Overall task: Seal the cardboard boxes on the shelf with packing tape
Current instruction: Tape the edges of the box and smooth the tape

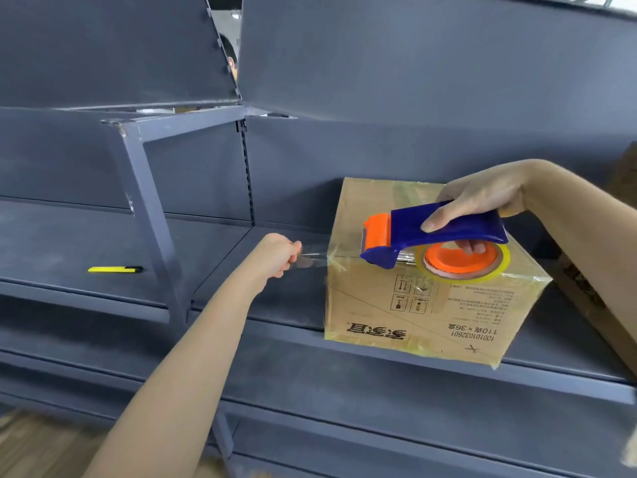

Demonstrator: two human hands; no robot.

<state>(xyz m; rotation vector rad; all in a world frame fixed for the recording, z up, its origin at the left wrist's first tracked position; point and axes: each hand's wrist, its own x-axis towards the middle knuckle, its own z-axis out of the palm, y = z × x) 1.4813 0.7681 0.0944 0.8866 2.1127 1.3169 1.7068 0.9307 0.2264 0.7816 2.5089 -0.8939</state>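
- Head view shows the left forearm reaching up from the lower edge to the left hand [275, 254]. Its fingers [293, 250] are curled and pinch the free end of a clear tape strip [312, 259].
- That strip runs taut from the pinch to the upper left corner of the cardboard box [413, 305].
- This box stands on the grey metal shelf [241, 343], right of centre, with its lower front edge close to the shelf's front lip.
- It is brown, with black text and handling symbols that read upside down. Glossy yellowish tape already covers its edges and corners.
- A blue tape dispenser [448, 225] with an orange head rests on the box top, its tape roll [463, 265] towards the right.
- Gripping the dispenser handle from above is the right hand [482, 203]. The thumb lies along the near side, and curled fingers [473, 248] show through the roll's orange core.
- Open shelf surface stretches left of the box to a slanted upright post [151, 219].
- Past the post, well apart from the box, a yellow utility knife [115, 269] lies flat.
- Right of the box, a second box [593, 305] sits just beside it, partly hidden by the right forearm.
- Behind the box rises the back panel [413, 150], close to its rear edge.
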